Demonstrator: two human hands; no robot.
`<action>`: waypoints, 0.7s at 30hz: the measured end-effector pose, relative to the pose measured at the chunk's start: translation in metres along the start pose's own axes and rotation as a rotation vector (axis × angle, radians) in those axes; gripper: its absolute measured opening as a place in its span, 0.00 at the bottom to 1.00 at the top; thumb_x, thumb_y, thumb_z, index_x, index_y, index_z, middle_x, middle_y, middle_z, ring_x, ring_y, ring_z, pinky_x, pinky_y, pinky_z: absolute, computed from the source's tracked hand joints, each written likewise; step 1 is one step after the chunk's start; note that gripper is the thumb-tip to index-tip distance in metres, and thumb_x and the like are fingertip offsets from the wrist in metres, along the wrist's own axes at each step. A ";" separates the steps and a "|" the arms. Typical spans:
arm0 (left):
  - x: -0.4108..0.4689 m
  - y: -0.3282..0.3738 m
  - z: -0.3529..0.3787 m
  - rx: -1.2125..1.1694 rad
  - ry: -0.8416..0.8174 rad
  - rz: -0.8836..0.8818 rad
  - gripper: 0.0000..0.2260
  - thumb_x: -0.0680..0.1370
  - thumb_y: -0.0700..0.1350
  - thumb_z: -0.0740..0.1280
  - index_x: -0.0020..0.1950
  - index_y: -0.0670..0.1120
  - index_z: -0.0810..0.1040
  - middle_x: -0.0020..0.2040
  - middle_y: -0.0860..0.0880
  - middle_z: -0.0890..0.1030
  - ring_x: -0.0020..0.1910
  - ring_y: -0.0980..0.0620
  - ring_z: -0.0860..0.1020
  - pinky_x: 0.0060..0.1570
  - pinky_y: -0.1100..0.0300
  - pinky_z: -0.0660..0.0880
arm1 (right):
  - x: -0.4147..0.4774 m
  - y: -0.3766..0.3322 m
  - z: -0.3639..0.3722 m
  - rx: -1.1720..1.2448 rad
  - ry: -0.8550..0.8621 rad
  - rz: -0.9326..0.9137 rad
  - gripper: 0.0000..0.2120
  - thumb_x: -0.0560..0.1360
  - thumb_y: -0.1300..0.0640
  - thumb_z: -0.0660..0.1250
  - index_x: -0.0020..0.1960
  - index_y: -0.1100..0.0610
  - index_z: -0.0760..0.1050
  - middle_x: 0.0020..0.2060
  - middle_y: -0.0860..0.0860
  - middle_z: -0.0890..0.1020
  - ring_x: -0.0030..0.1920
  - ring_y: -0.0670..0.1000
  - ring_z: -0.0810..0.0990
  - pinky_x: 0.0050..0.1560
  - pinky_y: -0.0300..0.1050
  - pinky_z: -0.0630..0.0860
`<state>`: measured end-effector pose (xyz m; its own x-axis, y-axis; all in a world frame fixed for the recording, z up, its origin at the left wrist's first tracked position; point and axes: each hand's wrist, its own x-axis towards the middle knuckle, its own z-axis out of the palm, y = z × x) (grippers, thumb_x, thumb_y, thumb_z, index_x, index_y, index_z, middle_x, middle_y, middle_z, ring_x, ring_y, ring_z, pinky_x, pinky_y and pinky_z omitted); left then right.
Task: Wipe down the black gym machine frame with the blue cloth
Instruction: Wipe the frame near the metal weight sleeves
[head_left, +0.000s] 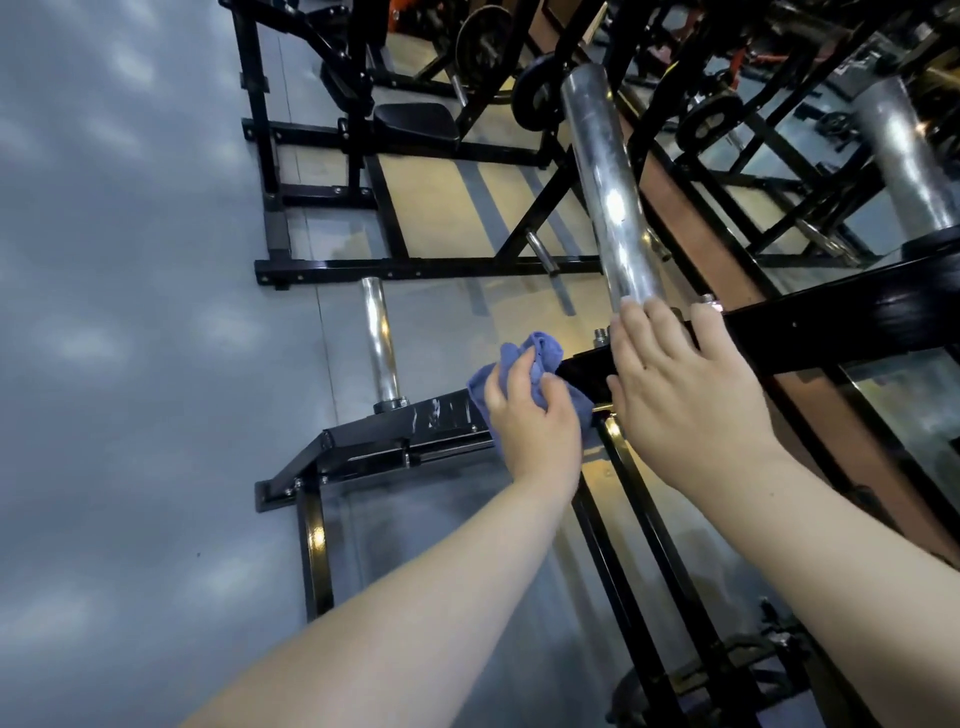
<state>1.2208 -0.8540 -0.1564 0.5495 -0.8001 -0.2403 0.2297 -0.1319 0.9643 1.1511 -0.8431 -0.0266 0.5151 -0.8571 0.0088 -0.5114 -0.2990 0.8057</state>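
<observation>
Both hands meet the black frame beam (831, 322): our left hand (530, 415) grips the blue cloth (540, 351) at its left end, our right hand (675, 400) lies flat just beside, with the unwiped length running rightward.

Def a gym imo: big chrome sleeve (608, 192) w/ plates (485, 44) just behind it, padded seat (415, 124) to its left, mirror (831, 208) on its right, more black racks (270, 156) further left.
</observation>
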 end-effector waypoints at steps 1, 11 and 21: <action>-0.012 0.003 0.001 -0.001 -0.042 0.069 0.17 0.81 0.45 0.61 0.69 0.55 0.77 0.74 0.54 0.64 0.71 0.57 0.66 0.66 0.60 0.68 | 0.000 -0.003 0.001 -0.013 -0.007 -0.014 0.28 0.84 0.54 0.38 0.80 0.65 0.55 0.77 0.63 0.62 0.75 0.63 0.62 0.71 0.61 0.58; 0.040 -0.039 -0.035 0.064 -0.057 -0.111 0.17 0.84 0.44 0.58 0.73 0.50 0.72 0.74 0.48 0.62 0.66 0.57 0.67 0.61 0.65 0.64 | 0.006 -0.013 0.008 -0.015 0.033 -0.006 0.30 0.83 0.52 0.36 0.78 0.66 0.57 0.75 0.64 0.63 0.74 0.64 0.63 0.70 0.59 0.58; -0.017 -0.022 -0.022 0.067 -0.255 0.279 0.18 0.84 0.48 0.61 0.75 0.56 0.71 0.78 0.55 0.58 0.77 0.64 0.56 0.73 0.70 0.54 | 0.005 -0.012 0.007 0.028 0.047 0.025 0.28 0.84 0.52 0.38 0.76 0.67 0.58 0.72 0.63 0.65 0.70 0.64 0.65 0.69 0.59 0.61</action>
<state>1.2244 -0.8242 -0.1760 0.3639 -0.9295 0.0599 0.0417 0.0806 0.9959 1.1551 -0.8472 -0.0408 0.5330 -0.8442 0.0574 -0.5437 -0.2898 0.7877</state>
